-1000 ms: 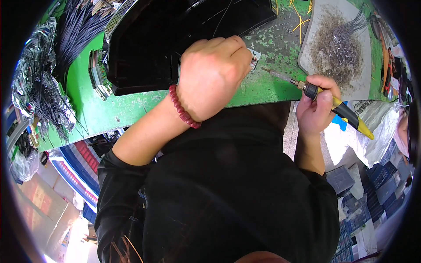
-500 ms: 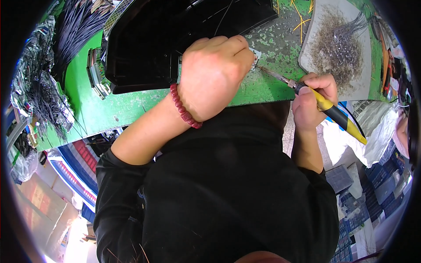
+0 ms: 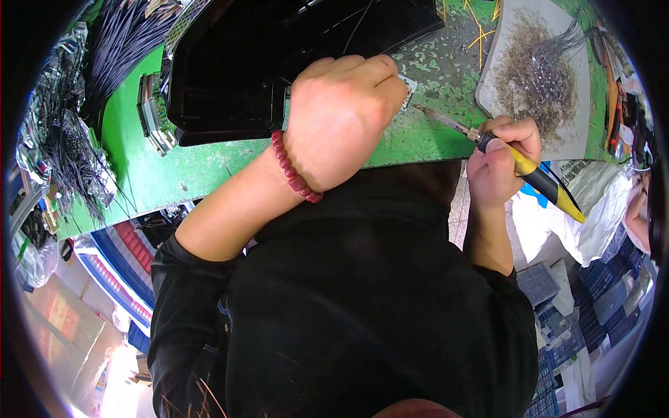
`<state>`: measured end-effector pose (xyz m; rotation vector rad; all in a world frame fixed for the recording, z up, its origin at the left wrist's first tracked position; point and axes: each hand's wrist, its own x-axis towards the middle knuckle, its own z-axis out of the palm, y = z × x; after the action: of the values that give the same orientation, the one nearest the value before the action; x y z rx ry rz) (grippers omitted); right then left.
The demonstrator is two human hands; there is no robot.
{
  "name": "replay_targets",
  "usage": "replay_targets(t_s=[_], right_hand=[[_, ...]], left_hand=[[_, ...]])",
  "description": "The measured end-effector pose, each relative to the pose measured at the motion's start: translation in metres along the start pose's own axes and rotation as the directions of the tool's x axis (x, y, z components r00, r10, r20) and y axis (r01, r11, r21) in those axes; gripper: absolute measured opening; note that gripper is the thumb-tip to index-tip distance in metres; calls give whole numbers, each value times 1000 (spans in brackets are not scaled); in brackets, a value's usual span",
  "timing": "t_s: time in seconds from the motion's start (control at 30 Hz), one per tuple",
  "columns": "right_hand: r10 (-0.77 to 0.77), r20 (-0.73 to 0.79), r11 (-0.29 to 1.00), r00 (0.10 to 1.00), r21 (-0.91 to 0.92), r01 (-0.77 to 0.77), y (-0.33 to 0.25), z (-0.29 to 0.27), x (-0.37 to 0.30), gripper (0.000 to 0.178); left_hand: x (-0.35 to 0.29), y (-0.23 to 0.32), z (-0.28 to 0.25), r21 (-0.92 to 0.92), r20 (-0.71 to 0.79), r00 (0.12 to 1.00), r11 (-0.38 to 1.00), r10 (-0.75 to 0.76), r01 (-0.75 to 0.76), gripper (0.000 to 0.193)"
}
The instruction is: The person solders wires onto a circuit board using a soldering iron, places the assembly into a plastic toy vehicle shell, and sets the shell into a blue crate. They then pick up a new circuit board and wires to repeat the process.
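My right hand (image 3: 503,157) is wrapped round the yellow and black handle of a soldering iron (image 3: 536,177). Its thin metal tip points left, a little short of a small pale circuit board (image 3: 410,89). Over that board's left part lies my left hand (image 3: 345,122), back upward and fingers curled in. Those fingertips are hidden beneath the hand, so what they pinch does not show. A thin dark wire (image 3: 355,28) runs down toward the knuckles from the far side.
A large black plastic housing (image 3: 223,90) covers the far left of the green worktop (image 3: 209,167). Bundled dark wires (image 3: 129,56) and boards (image 3: 155,115) lie left of it. At right, a grey mat (image 3: 488,90) carries brown debris and wires; yellow sticks (image 3: 479,35) lie nearby.
The soldering iron's tip has drawn back slightly to the right, away from the circuit board, with my right hand. My left hand stays nearly in place.
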<state>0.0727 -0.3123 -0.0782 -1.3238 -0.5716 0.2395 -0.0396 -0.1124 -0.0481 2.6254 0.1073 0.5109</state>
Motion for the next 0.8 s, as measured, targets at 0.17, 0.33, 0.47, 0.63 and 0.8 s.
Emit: replay_targets(t_s=[0.17, 0.33, 0.47, 0.63, 0.8], right_hand=[[38, 16, 999, 999, -11, -38, -1, -1, 0, 12], [14, 20, 997, 1000, -78, -12, -1, -1, -2, 14], [-5, 43, 994, 999, -108, 9, -1, 1, -2, 19], [10, 76, 994, 997, -110, -2, -4, 5, -1, 18], [41, 102, 993, 994, -112, -29, -7, 6, 3, 14]], left_hand=[[0, 0, 0, 2, -1, 1000, 1000, -3, 3, 11], [1, 1, 0, 9, -13, 1000, 1000, 2, -1, 10], [0, 1, 2, 2, -15, 1000, 1000, 0, 0, 9], [2, 1, 1, 7, -21, 1000, 1000, 1, 0, 10], [2, 1, 2, 7, -24, 1000, 1000, 6, -6, 10]])
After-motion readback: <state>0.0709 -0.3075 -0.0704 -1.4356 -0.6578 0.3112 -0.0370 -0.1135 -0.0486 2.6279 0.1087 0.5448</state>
